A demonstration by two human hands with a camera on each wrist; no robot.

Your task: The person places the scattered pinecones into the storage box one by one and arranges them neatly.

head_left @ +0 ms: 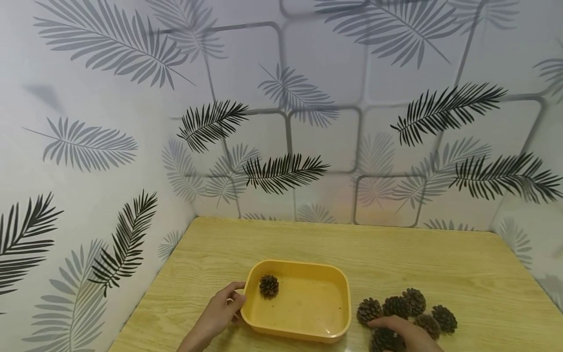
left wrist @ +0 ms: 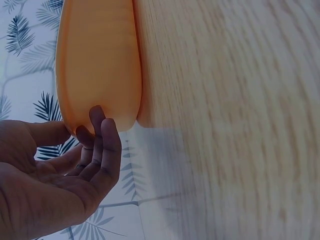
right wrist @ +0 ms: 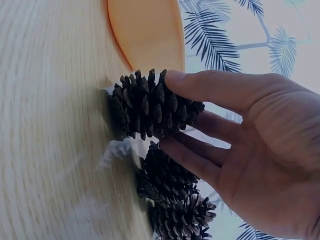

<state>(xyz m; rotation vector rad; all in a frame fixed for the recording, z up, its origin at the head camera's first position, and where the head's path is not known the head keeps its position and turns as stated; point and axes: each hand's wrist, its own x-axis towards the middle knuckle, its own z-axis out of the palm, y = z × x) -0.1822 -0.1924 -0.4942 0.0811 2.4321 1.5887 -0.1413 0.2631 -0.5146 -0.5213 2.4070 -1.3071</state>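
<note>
Tray (head_left: 312,303) nearer worktop's (head_left: 396,254) left edge, lone pinecone (head_left: 269,286) in back left corner; left hand (head_left: 222,308) holds end, seemingly steadying; right hand (head_left: 409,333) grips second pinecone (right wrist: 150,107); spare pinecones (head_left: 397,307) bunched beside, likely for easy reach

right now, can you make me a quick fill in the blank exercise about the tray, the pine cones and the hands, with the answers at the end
1. The hand touching the tray is the person's ____ hand.
2. Exactly ____ pine cone lies inside the tray.
3. In the head view, the pine cones outside the tray are all to its ____.
4. The right hand holds a ____.

Missing words: left; one; right; pine cone.
</note>
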